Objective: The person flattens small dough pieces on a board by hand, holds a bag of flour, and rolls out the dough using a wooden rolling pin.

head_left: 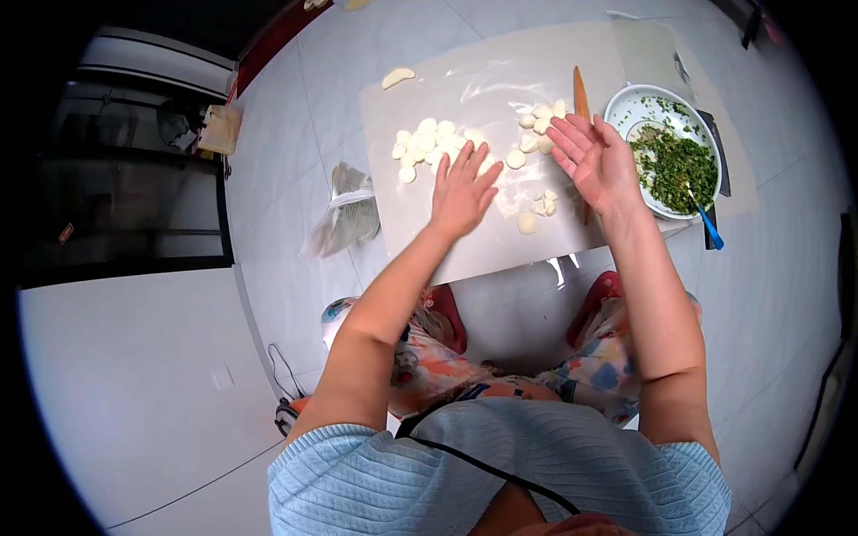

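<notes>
My left hand [461,196] lies palm down with its fingers spread, its fingertips over the right edge of a cluster of small white dough pieces [427,138]. Palm up, my right hand [593,161] has its fingers stretched out and nothing in it. Beyond and beside its fingertips sit more dough pieces [542,116]. Partly hidden by that hand is a wooden rolling pin [581,94]. Smaller dough lumps [543,204] and a flattened round [527,222] lie between my hands. To the right, a white bowl [623,100] holds chopped green filling [666,165] and a blue-handled spoon [711,230].
The pale board [429,241] carries a curved dough strip [398,78] at its far left. A plastic bag [344,214] is beside the board's left edge. Dark flat objects show under and beside the bowl. A black-and-white cabinet [134,339] stands at the left.
</notes>
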Demonstrator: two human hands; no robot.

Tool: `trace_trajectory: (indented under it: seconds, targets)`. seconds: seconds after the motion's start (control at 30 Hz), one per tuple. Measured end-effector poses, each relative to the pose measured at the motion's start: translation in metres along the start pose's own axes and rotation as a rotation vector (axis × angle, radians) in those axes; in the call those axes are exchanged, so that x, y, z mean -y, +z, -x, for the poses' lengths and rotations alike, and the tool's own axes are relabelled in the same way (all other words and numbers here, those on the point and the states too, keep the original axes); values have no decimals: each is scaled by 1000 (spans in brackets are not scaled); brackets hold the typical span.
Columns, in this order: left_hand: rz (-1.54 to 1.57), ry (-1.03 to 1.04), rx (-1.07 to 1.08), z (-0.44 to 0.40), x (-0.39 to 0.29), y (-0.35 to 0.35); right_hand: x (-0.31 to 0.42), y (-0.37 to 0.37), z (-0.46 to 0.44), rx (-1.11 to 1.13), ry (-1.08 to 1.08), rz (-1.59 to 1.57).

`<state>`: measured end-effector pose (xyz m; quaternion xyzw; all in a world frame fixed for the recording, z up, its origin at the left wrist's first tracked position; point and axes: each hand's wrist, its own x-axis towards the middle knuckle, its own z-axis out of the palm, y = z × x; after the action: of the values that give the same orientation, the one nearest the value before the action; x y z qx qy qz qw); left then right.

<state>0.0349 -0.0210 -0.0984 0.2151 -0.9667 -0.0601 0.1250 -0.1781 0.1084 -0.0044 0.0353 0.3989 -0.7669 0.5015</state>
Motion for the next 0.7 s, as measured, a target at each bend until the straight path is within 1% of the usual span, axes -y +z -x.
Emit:
trace_trajectory:
  seconds: [0.07,0.1,0.13,0.2,0.23,0.27,0.33,0.37,0.5,0.57,0.6,0.67,0.7]
  targets:
    - [-7,60,-1,-24,17,4,10,0,3,25,-10,1]
    - [-59,62,-102,-41,21,10,17,-3,5,18,-31,-13]
    - [-60,61,-95,-41,18,11,16,-1,8,6,-30,-11]
    - [87,-20,-157,-60,7,17,26,-4,9,-10,-61,-25]
    - [66,25,-256,-59,1,14,26,-5,13,-22,-62,-24]
    - [66,32,-254,-62,-7,13,27,-7,14,-29,-77,-24]
    - [140,-44,-35,-66,-25,11,30,-14,13,-24,-76,-33]
    - [169,-19,-141,-66,-27,17,31,-18,13,-20,-73,-34]
    - [140,-15,-108,-64,-34,6,35,-23,13,-15,-99,-36]
    - [338,-241,-113,-57,-41,-3,18,-24,11,-51,-66,10]
    - [328,-228,-118,-62,-47,-9,11,-24,9,-43,-77,-1]
    - [691,-326,-199,-64,-73,-21,-15,-27,3,1,116,-14]
    - [725,-170,-197,-65,-103,-36,-27,-29,-3,145,269,-221]
